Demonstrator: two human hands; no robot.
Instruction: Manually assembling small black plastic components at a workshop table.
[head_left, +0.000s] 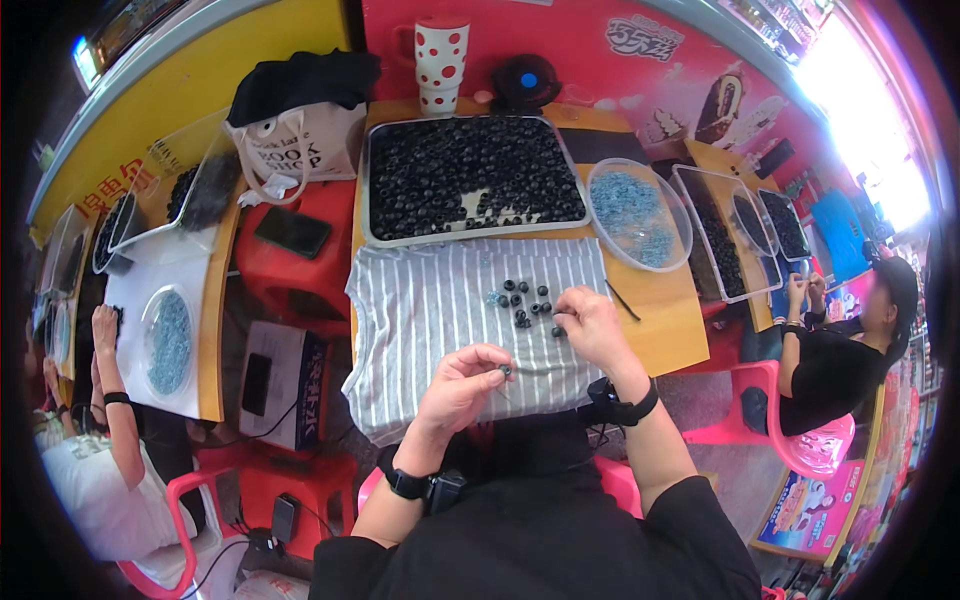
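Note:
My left hand (462,388) is raised over the near part of a grey-and-white striped cloth (420,330). Its thumb and forefinger pinch a small dark round piece (505,370), below which a thin light strip or pin shows. To the right, my right hand (592,322) reaches down to the cloth with fingertips drawn together at a black round piece (557,331). Just left of these fingertips lie several loose black round pieces (522,287), with a few small clear bluish bits (497,298) beside them.
Behind the cloth stands a large tray (480,236) heaped with black pieces. A round clear tub (690,235) of bluish bits is at its right. A dotted tumbler (440,65) and a tote bag (325,140) stand farther back. People (840,350) work at side tables.

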